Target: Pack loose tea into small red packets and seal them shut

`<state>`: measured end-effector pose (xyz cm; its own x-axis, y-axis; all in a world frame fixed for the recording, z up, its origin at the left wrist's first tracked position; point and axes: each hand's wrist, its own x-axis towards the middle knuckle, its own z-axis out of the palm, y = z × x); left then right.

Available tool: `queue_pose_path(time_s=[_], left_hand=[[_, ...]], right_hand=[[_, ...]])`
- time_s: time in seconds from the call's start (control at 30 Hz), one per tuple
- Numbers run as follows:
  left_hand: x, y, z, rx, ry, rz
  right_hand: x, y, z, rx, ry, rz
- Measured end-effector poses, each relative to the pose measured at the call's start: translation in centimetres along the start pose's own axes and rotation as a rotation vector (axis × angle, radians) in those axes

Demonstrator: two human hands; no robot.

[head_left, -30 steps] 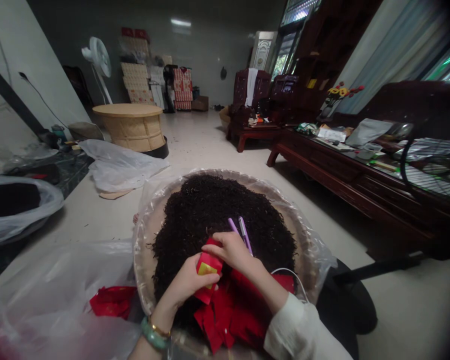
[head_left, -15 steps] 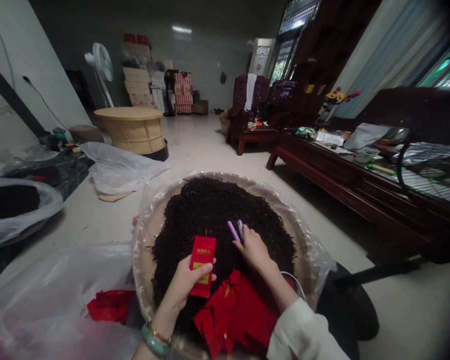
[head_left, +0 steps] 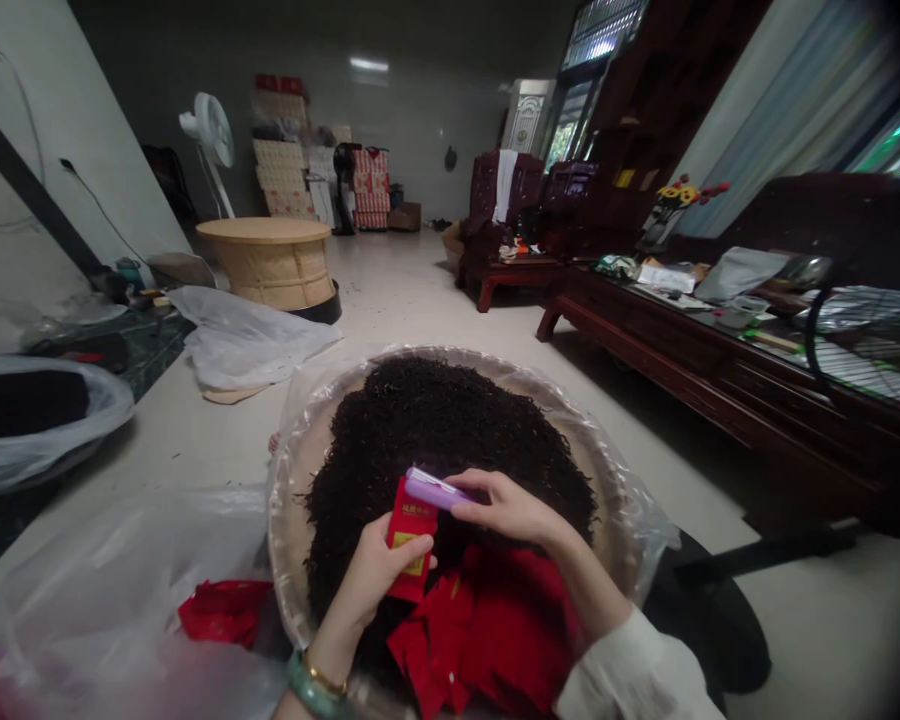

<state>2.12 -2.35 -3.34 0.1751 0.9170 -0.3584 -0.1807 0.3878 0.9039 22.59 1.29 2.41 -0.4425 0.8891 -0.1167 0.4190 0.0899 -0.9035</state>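
Observation:
My left hand (head_left: 371, 575) is closed on a small red packet (head_left: 411, 528) with a yellow label, held upright over a heap of dark loose tea leaves (head_left: 435, 430). My right hand (head_left: 506, 505) pinches a purple scoop-like tool (head_left: 431, 490), whose tip rests at the packet's top edge. The leaves fill a round shallow tray (head_left: 289, 500) lined with clear plastic. A pile of more red packets (head_left: 487, 635) lies at the tray's near edge, under my right wrist.
Clear plastic sheet (head_left: 112, 600) and another red packet bundle (head_left: 221, 612) lie left of the tray. A plastic bag (head_left: 247, 340) and round wicker stool (head_left: 270, 255) stand beyond. A dark wooden low table (head_left: 720, 350) runs along the right.
My right hand pulled the purple tool out of the leaves and swung it left to the packet's top. My left hand kept holding the packet, now raised upright.

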Motion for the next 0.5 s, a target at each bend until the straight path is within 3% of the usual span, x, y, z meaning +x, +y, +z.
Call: queue_pose_path(time_s=[0.2, 0.5], left_hand=[[0.0, -0.3, 0.0, 0.028, -0.039, 0.024], [-0.5, 0.3, -0.1, -0.012, -0.09, -0.009]], right_hand=[[0.9, -1.0, 1.3, -0.092, 0.051, -0.065], [0.9, -1.1, 1.6, -0.251, 0.061, -0.104]])
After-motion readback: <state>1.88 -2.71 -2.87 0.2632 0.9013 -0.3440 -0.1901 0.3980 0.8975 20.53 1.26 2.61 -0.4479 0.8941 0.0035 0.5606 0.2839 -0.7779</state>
